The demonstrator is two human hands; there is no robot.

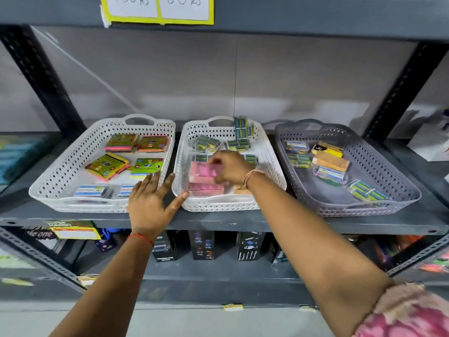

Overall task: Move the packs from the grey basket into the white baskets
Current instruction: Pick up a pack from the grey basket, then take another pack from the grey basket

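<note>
Three baskets stand in a row on a grey shelf. The grey basket [379, 176] on the right holds several small packs [331, 164]. The middle white basket [184, 152] contains green-blue packs and a pink pack [202, 171]. My right hand [229, 167] reaches into this basket with its fingers closed on the pink pack's top edge. My left hand [151, 201] lies flat with fingers spread between the two white baskets, touching the rims of both. The left white basket [73, 166] holds bright green and pink packs [108, 165].
The shelf's front edge [230, 223] runs just below the baskets. Black boxes [201, 244] stand on the lower shelf. Dark slanted uprights [41, 76] frame the bay on both sides. Price labels [158, 8] hang on the shelf above.
</note>
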